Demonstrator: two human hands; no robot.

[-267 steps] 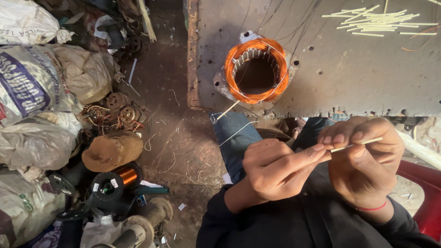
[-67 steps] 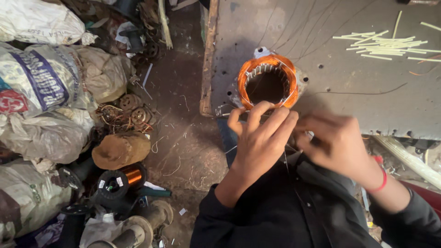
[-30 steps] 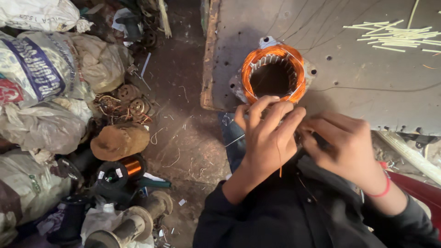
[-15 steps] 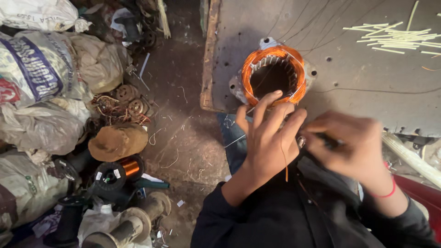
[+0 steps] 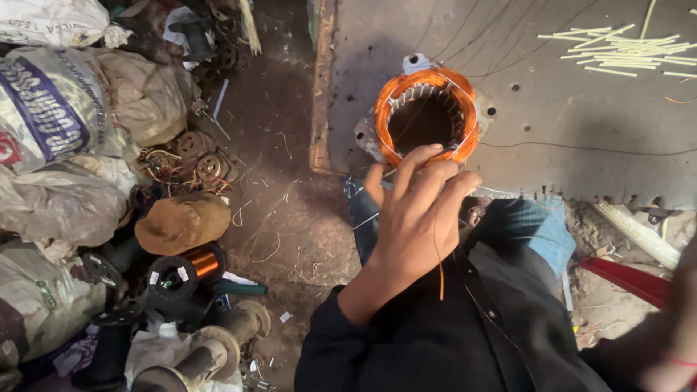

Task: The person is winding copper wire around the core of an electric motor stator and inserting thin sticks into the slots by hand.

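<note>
A motor stator (image 5: 427,116) with orange copper windings stands on a grey metal plate (image 5: 581,131). My left hand (image 5: 417,218) reaches up to its near rim, fingers spread and fingertips touching the winding. A thin copper wire (image 5: 440,272) hangs down from between that hand's fingers over my dark jacket. My right hand (image 5: 675,327) is a blur at the lower right edge, well away from the stator; what it holds cannot be made out.
Pale insulation sticks (image 5: 624,58) lie at the plate's far right. Left of me on the dirt floor are stuffed sacks (image 5: 65,145), a spool of copper wire (image 5: 181,268), empty black bobbins (image 5: 109,348), old coils (image 5: 196,156). A red object (image 5: 632,279) lies at my right.
My right hand has pulled away from beside the left hand toward the lower right edge. The left hand stays at the stator's near rim with the wire hanging from it.
</note>
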